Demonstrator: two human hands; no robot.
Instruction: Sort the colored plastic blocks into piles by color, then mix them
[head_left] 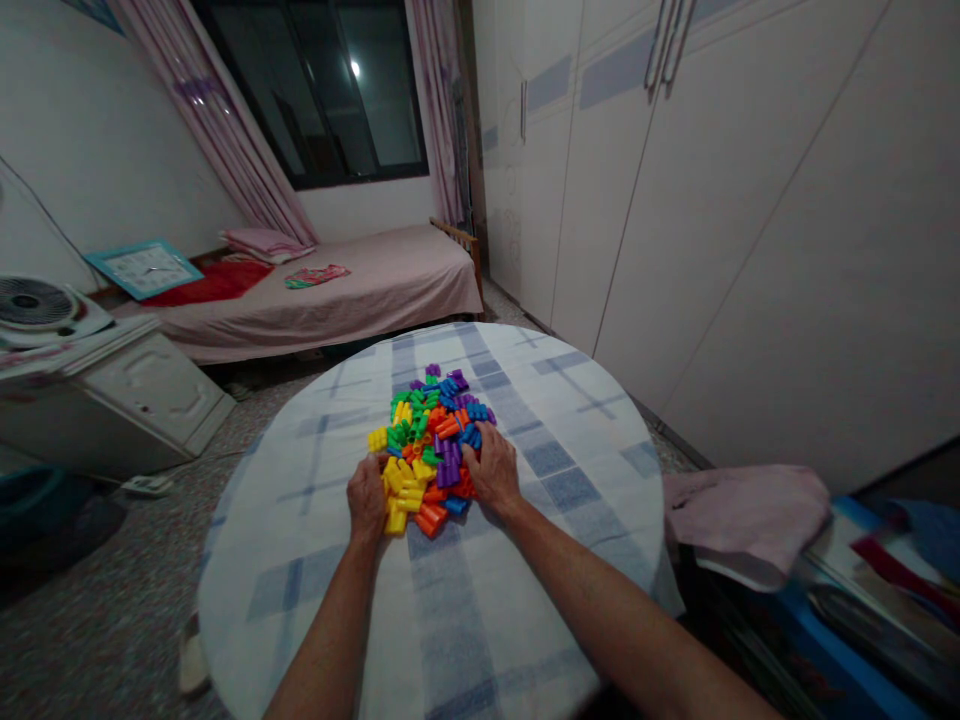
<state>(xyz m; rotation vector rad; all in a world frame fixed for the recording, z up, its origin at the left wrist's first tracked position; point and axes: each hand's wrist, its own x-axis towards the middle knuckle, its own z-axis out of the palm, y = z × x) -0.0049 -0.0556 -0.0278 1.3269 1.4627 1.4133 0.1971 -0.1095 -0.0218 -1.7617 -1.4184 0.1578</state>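
A pile of plastic tube-like pieces lies on the round table [300, 520] with its checked cloth. Yellow pieces [405, 485] are at the near left, green ones [409, 428] farther back, purple ones [448, 462] near the middle, and orange and blue ones are mixed in. My left hand [367, 497] rests against the pile's left side, beside the yellow pieces; its fingertips are too small and hidden to read. On the right side, my right hand [493, 467] touches the pile near a blue piece [471, 436], with thumb and fingers apart.
Beyond the table stands a bed [375, 275] with a turquoise-framed clock [146, 268]. A white cabinet [150, 390] with a fan [37, 303] is at the left. Wardrobes [712, 200] line the right, above a pink cloth [750, 510] and boxed items.
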